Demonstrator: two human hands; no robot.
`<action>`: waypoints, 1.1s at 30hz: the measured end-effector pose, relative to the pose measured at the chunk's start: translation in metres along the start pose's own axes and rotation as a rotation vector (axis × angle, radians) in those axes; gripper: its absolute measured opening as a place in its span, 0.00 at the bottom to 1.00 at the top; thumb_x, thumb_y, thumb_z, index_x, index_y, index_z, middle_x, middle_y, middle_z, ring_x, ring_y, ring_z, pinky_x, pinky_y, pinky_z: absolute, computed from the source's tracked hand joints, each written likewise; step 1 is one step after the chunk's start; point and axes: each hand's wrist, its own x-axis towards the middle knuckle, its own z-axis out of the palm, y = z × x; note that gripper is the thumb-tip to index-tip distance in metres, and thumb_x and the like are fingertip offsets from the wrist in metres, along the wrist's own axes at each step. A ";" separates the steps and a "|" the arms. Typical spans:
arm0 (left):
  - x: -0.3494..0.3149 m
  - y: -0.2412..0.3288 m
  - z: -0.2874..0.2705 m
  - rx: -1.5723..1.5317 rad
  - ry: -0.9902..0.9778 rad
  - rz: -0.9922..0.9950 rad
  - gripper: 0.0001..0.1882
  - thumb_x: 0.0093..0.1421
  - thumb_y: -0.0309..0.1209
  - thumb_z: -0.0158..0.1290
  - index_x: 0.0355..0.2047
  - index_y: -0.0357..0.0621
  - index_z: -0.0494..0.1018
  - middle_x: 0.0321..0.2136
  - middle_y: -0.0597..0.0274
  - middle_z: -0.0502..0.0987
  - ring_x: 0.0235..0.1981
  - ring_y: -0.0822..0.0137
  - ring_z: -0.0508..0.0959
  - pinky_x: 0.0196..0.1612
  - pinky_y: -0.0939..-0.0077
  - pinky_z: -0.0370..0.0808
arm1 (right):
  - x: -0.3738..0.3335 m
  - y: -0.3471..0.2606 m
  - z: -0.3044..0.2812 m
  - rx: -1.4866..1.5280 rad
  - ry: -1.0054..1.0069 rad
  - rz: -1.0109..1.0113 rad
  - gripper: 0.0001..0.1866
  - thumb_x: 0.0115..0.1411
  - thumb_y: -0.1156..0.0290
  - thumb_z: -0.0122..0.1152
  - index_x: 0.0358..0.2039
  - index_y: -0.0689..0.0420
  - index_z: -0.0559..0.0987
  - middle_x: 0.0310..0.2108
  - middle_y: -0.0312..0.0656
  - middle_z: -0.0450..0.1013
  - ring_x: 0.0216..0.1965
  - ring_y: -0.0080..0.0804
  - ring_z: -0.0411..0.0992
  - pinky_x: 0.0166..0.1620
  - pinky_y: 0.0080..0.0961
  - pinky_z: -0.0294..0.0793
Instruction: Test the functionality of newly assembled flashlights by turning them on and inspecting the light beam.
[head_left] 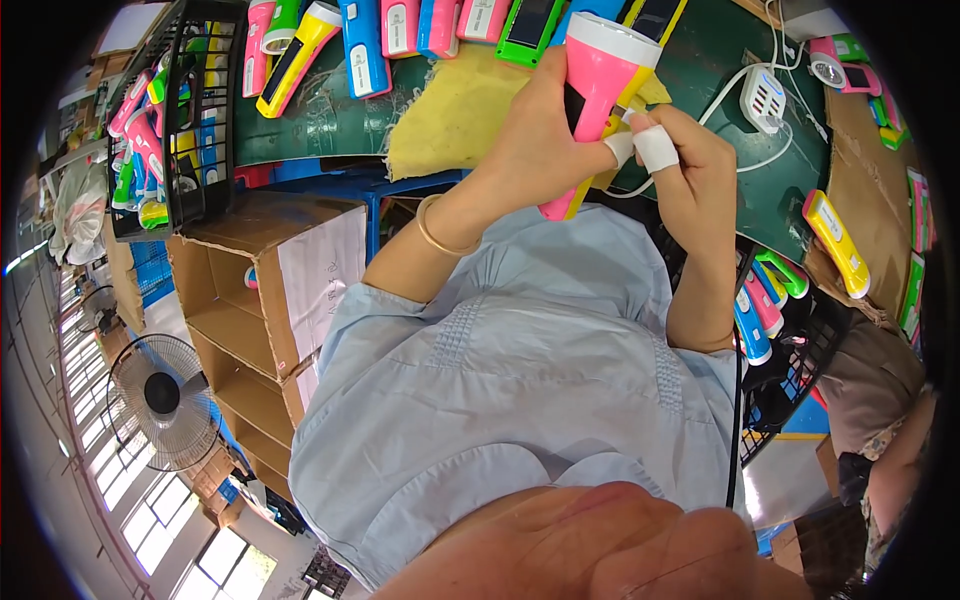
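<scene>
A pink flashlight (601,75) with a wide white head rim and a yellow strip along its body is in my left hand (545,130). The fingers wrap round it, with the lens end tilted up and away from me. My right hand (692,160) is closed beside the flashlight's body, fingertips pinched together close to it. Whatever they pinch is too small to make out. White tape is wrapped round a finger on each hand. Behind the flashlight lies a yellow cloth (450,110) on the green table (300,135).
Several coloured flashlights line the table's far edge, among them a blue one (364,50). A white USB charger (764,100) with white cables stands at right. A black crate (205,120) of flashlights is at left, above a cardboard shelf (235,335). Another person's arm (900,480) shows lower right.
</scene>
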 end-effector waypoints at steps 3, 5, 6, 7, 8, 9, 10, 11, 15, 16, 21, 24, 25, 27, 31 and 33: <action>0.002 -0.001 0.003 0.039 0.021 -0.021 0.33 0.40 0.31 0.62 0.44 0.32 0.59 0.34 0.50 0.70 0.33 0.61 0.73 0.35 0.71 0.72 | 0.000 -0.005 0.001 -0.160 0.054 -0.012 0.10 0.55 0.71 0.56 0.22 0.64 0.71 0.15 0.42 0.63 0.15 0.30 0.60 0.19 0.23 0.57; 0.003 0.002 0.007 0.061 0.068 0.009 0.34 0.40 0.30 0.62 0.44 0.31 0.58 0.33 0.50 0.70 0.32 0.60 0.74 0.34 0.70 0.72 | 0.000 -0.010 0.001 -0.238 0.047 0.005 0.10 0.55 0.70 0.56 0.21 0.63 0.71 0.15 0.43 0.64 0.15 0.33 0.61 0.19 0.25 0.58; 0.003 0.002 0.009 0.083 0.116 0.039 0.34 0.40 0.30 0.62 0.44 0.31 0.58 0.31 0.50 0.70 0.31 0.58 0.74 0.34 0.70 0.72 | 0.000 -0.012 0.002 -0.315 0.040 0.024 0.11 0.55 0.70 0.56 0.20 0.62 0.70 0.15 0.43 0.65 0.16 0.36 0.63 0.19 0.27 0.59; 0.004 0.000 0.010 0.084 0.116 0.040 0.34 0.40 0.30 0.62 0.44 0.31 0.58 0.31 0.50 0.70 0.31 0.58 0.74 0.34 0.70 0.72 | 0.001 -0.013 0.004 -0.315 0.041 0.022 0.11 0.55 0.70 0.56 0.20 0.62 0.70 0.15 0.43 0.65 0.16 0.36 0.63 0.19 0.27 0.59; 0.005 -0.004 0.011 0.113 0.145 0.067 0.34 0.40 0.29 0.62 0.44 0.31 0.57 0.30 0.50 0.71 0.30 0.57 0.75 0.33 0.70 0.72 | 0.002 -0.013 0.006 -0.374 0.049 0.016 0.11 0.55 0.69 0.55 0.20 0.62 0.70 0.16 0.44 0.66 0.17 0.39 0.64 0.20 0.29 0.60; 0.006 -0.007 0.012 0.142 0.174 0.094 0.34 0.40 0.29 0.62 0.45 0.30 0.57 0.29 0.50 0.71 0.29 0.56 0.75 0.32 0.69 0.73 | 0.003 -0.014 0.007 -0.434 0.056 0.010 0.11 0.55 0.69 0.55 0.20 0.61 0.70 0.17 0.45 0.67 0.18 0.41 0.66 0.21 0.31 0.61; 0.005 -0.005 0.012 0.143 0.176 0.096 0.34 0.40 0.29 0.62 0.45 0.30 0.57 0.29 0.50 0.71 0.29 0.56 0.75 0.32 0.69 0.73 | 0.003 -0.013 0.006 -0.433 0.057 0.007 0.11 0.55 0.69 0.55 0.20 0.61 0.70 0.17 0.45 0.67 0.18 0.41 0.66 0.21 0.31 0.61; 0.004 -0.003 0.013 0.153 0.198 0.104 0.35 0.40 0.28 0.62 0.45 0.31 0.56 0.29 0.50 0.71 0.29 0.56 0.75 0.32 0.69 0.73 | 0.004 -0.012 0.005 -0.409 0.027 0.013 0.11 0.55 0.69 0.54 0.20 0.61 0.70 0.17 0.46 0.68 0.18 0.43 0.67 0.21 0.33 0.62; 0.002 -0.006 0.014 0.181 0.217 0.088 0.36 0.39 0.26 0.62 0.46 0.31 0.55 0.30 0.48 0.72 0.30 0.54 0.75 0.32 0.68 0.73 | 0.007 -0.011 0.002 -0.401 -0.054 0.054 0.12 0.55 0.68 0.53 0.20 0.62 0.70 0.18 0.47 0.69 0.20 0.45 0.67 0.23 0.35 0.63; 0.002 -0.008 0.015 0.182 0.221 0.089 0.36 0.39 0.26 0.62 0.46 0.31 0.55 0.30 0.48 0.72 0.30 0.54 0.75 0.32 0.68 0.73 | 0.007 -0.011 0.003 -0.400 -0.056 0.050 0.12 0.55 0.68 0.53 0.20 0.62 0.70 0.18 0.47 0.69 0.20 0.45 0.67 0.23 0.35 0.63; 0.003 -0.008 0.020 0.171 0.295 0.153 0.32 0.43 0.28 0.62 0.45 0.33 0.57 0.32 0.51 0.71 0.31 0.61 0.74 0.34 0.71 0.72 | 0.007 -0.009 0.011 -0.499 0.049 -0.037 0.11 0.55 0.68 0.54 0.21 0.62 0.70 0.18 0.48 0.68 0.20 0.46 0.68 0.22 0.37 0.63; 0.003 -0.007 0.021 0.147 0.208 0.108 0.34 0.44 0.30 0.62 0.47 0.33 0.56 0.33 0.50 0.72 0.32 0.58 0.75 0.35 0.70 0.72 | 0.006 -0.007 0.013 -0.469 0.070 -0.029 0.12 0.56 0.67 0.54 0.21 0.61 0.70 0.19 0.49 0.69 0.21 0.47 0.69 0.22 0.37 0.63; 0.003 -0.008 0.020 0.147 0.209 0.111 0.34 0.44 0.30 0.62 0.47 0.33 0.56 0.33 0.50 0.72 0.32 0.58 0.75 0.35 0.70 0.72 | 0.004 -0.006 0.012 -0.470 0.071 -0.032 0.12 0.56 0.67 0.54 0.21 0.61 0.70 0.19 0.49 0.69 0.21 0.47 0.69 0.22 0.37 0.63; 0.007 -0.013 0.015 0.226 0.154 0.122 0.37 0.45 0.32 0.63 0.50 0.33 0.54 0.37 0.48 0.71 0.36 0.57 0.74 0.39 0.70 0.72 | 0.001 0.001 0.011 -0.433 0.068 -0.106 0.10 0.57 0.69 0.54 0.22 0.62 0.71 0.17 0.47 0.67 0.18 0.42 0.68 0.21 0.31 0.64; 0.025 -0.022 -0.007 0.083 0.245 0.242 0.41 0.49 0.35 0.61 0.54 0.31 0.48 0.38 0.47 0.70 0.39 0.56 0.74 0.40 0.69 0.71 | -0.028 -0.018 -0.017 -0.099 0.262 0.097 0.08 0.59 0.72 0.52 0.26 0.62 0.75 0.18 0.33 0.68 0.20 0.14 0.62 0.23 0.15 0.61; 0.027 -0.015 -0.008 0.035 0.221 0.260 0.39 0.50 0.35 0.60 0.53 0.31 0.49 0.38 0.48 0.71 0.39 0.57 0.74 0.40 0.70 0.71 | -0.024 -0.007 -0.021 -0.086 0.175 0.102 0.07 0.59 0.73 0.51 0.29 0.61 0.76 0.20 0.35 0.71 0.22 0.14 0.63 0.24 0.13 0.61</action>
